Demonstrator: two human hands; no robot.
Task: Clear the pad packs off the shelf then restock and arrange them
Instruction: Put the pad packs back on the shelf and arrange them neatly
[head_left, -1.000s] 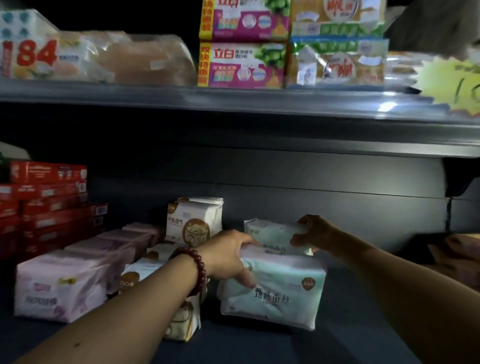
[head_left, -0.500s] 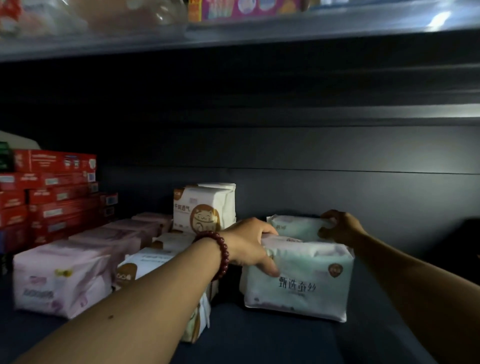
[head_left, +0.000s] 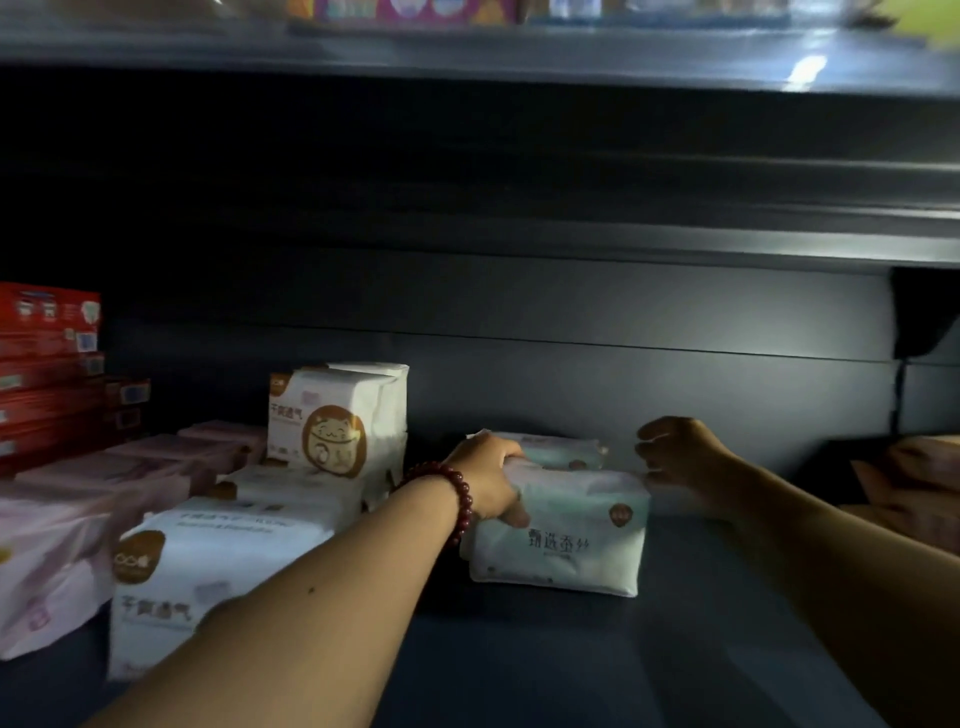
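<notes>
two hands mid-frame: left hand (head_left: 488, 483) grips green pack (head_left: 566, 540) at its top left edge; right hand (head_left: 680, 457), fingers (head_left: 649, 448) curled, by the right edge, hold unclear; dark shelf (head_left: 623, 665) floor lower right.

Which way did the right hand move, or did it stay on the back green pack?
Yes. The right hand has slid right, off the back green pack, and now sits past its right end with fingers curled.
</notes>
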